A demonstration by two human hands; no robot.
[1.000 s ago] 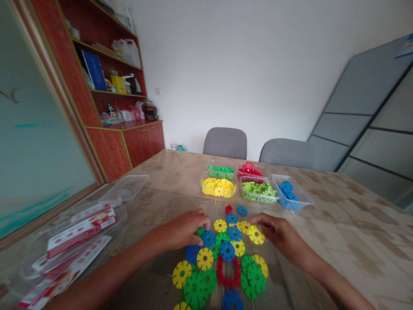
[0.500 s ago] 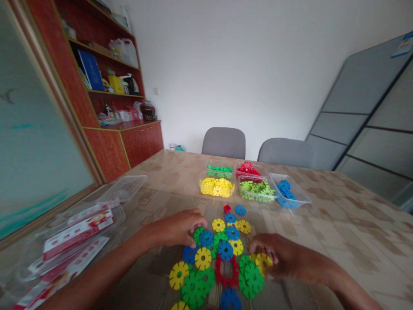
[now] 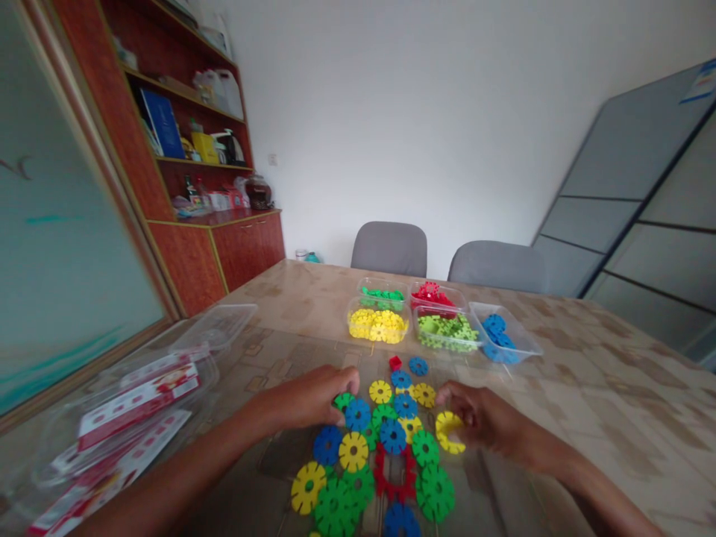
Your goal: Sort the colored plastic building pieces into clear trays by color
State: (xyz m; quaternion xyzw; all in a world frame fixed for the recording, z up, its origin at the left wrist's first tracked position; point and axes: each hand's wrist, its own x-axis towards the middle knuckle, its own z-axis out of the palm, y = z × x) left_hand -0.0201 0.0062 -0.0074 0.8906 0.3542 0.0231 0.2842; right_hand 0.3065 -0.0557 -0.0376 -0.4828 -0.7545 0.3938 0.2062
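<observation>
A figure of linked notched plastic discs lies on the table in front of me. My left hand point(image 3: 318, 395) pinches the edge of a green notched disc point(image 3: 345, 401) at its upper left, beside a blue disc point(image 3: 358, 414). At the right, my right hand point(image 3: 481, 418) grips a yellow notched disc point(image 3: 447, 432), whose right part is hidden by the fingers. Close to it are green discs point(image 3: 435, 492) on the figure's right side. Red square-shaped pieces point(image 3: 396, 488) form a frame in the middle. Yellow, blue and green discs spread out on the left.
Clear tubs stand beyond the figure, holding yellow discs point(image 3: 378, 326), light green pieces point(image 3: 446, 330), red pieces point(image 3: 432, 296), green pieces point(image 3: 383, 294) and blue discs point(image 3: 497, 337). Clear lids and printed cards point(image 3: 137, 403) lie at the left. Two grey chairs point(image 3: 390, 248) stand behind the table.
My right hand has shifted slightly up with the yellow disc, which now shows apart from the green discs. A green disc on the figure's right is more exposed. My left hand stays nearly in place.
</observation>
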